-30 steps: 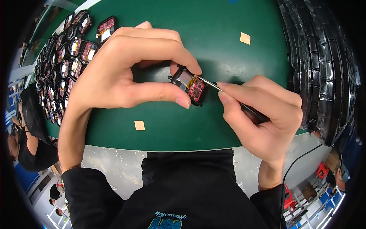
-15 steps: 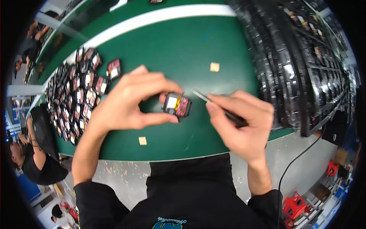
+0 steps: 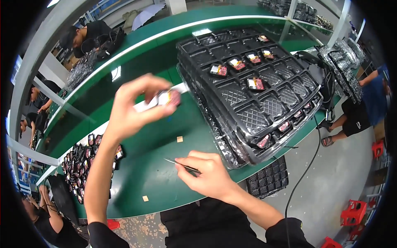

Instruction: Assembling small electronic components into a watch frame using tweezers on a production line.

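My left hand (image 3: 130, 107) is raised over the green table, thumb and fingers pinching a small electronic module (image 3: 169, 98). The module has a black case, a red circuit board and a white patch, slightly blurred by motion. It is held up near the left side of a stack of black plastic trays (image 3: 253, 118). Lower and closer to me, my right hand (image 3: 213, 175) is closed around a pair of tweezers (image 3: 186, 166), whose tips point left above the table. Several similar modules, one of them a module (image 3: 255, 84) near the middle, sit in the top tray's pockets.
A heap of similar modules (image 3: 82, 167) lies on the table's left. Two small tan squares, a farther one (image 3: 179, 139) and a nearer one (image 3: 145, 198), rest on the green table (image 3: 165, 182). A black cable (image 3: 304, 175) hangs at the right. Other people work beyond.
The view has swung toward the tray stack on the right. My left hand has lifted the module away from the table and the tweezers. My right hand still grips the tweezers.
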Demonstrator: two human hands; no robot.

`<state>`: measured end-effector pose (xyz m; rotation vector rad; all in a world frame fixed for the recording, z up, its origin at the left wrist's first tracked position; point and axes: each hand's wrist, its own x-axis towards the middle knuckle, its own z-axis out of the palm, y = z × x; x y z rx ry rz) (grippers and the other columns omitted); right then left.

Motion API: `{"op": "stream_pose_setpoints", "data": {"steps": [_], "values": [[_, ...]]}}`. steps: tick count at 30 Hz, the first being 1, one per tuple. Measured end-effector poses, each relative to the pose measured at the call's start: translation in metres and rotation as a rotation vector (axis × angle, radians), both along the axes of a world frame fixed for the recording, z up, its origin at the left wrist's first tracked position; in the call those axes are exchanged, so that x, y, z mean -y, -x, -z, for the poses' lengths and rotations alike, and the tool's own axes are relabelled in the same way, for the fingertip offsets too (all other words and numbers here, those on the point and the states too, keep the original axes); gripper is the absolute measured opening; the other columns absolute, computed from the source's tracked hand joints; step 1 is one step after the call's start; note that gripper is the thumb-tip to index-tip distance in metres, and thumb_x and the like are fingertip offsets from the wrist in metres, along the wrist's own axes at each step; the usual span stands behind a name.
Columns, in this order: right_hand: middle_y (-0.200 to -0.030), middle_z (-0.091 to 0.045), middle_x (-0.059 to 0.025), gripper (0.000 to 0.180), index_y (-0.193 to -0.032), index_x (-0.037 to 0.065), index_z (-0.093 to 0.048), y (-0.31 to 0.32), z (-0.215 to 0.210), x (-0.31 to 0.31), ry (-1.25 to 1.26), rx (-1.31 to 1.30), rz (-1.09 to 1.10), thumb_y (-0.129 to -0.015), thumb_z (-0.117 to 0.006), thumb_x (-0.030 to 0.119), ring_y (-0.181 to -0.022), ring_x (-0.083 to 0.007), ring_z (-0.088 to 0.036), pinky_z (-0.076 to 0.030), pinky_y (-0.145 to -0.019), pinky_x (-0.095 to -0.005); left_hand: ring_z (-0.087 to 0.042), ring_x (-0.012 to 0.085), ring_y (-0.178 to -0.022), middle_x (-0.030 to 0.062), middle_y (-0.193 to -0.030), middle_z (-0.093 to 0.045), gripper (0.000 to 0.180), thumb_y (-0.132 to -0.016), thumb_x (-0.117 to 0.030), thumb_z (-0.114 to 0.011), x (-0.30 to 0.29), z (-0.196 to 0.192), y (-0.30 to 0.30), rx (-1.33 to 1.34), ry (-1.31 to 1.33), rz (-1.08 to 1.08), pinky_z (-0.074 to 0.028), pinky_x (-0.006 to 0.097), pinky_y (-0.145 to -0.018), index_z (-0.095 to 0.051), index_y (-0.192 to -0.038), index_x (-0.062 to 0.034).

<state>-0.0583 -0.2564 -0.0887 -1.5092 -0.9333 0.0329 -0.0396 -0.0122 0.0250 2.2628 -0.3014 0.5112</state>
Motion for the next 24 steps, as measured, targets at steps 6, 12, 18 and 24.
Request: {"op": "stream_pose_setpoints", "data": {"steps": [6, 12, 18, 24], "values": [[-0.078, -0.072, -0.0115, 0.016, -0.107, -0.004, -0.083, -0.002, 0.001, -0.002, 0.049, 0.014, -0.015, -0.093, -0.081, 0.004, -0.056, -0.0201, -0.064, -0.048, -0.053, -0.0341, -0.053, 0.0139, -0.086, 0.0019, -0.101, -0.064, 0.046, -0.093, -0.033, -0.089, 0.048, -0.038, -0.150, 0.061, -0.171, 0.146, -0.046, 0.030, -0.077, -0.081, -0.127, -0.0031], [-0.078, -0.072, -0.0122, 0.017, -0.107, -0.004, -0.083, 0.005, -0.001, -0.002, 0.051, 0.022, -0.021, -0.093, -0.082, 0.005, -0.056, -0.0214, -0.064, -0.049, -0.054, -0.0346, -0.069, 0.0320, -0.130, 0.0204, -0.137, -0.075, 0.046, -0.103, -0.031, -0.078, 0.052, -0.019, -0.216, 0.017, -0.381, 0.170, -0.053, 0.042, -0.112, -0.075, -0.139, -0.0027], [-0.078, -0.072, -0.0113, 0.016, -0.106, -0.003, -0.083, 0.001, -0.002, 0.004, 0.039, 0.011, -0.012, -0.092, -0.082, 0.005, -0.058, -0.0192, -0.065, -0.050, -0.055, -0.0333, -0.069, 0.0347, -0.129, 0.0154, -0.141, -0.074, 0.033, -0.109, -0.024, -0.069, 0.001, -0.013, -0.181, 0.219, -0.375, -0.012, -0.054, 0.042, -0.109, -0.074, -0.137, -0.0090], [-0.083, -0.073, -0.0123, 0.014, -0.104, 0.000, -0.082, 0.001, -0.006, 0.001, 0.102, 0.023, -0.025, -0.092, -0.080, 0.007, -0.064, -0.0306, -0.072, -0.057, -0.060, -0.0401, -0.073, 0.0300, -0.119, 0.0189, -0.132, -0.077, 0.044, -0.101, -0.030, -0.079, -0.112, 0.028, -0.101, -0.241, -0.435, -0.258, -0.057, 0.042, -0.104, -0.075, -0.134, -0.0012]]}}
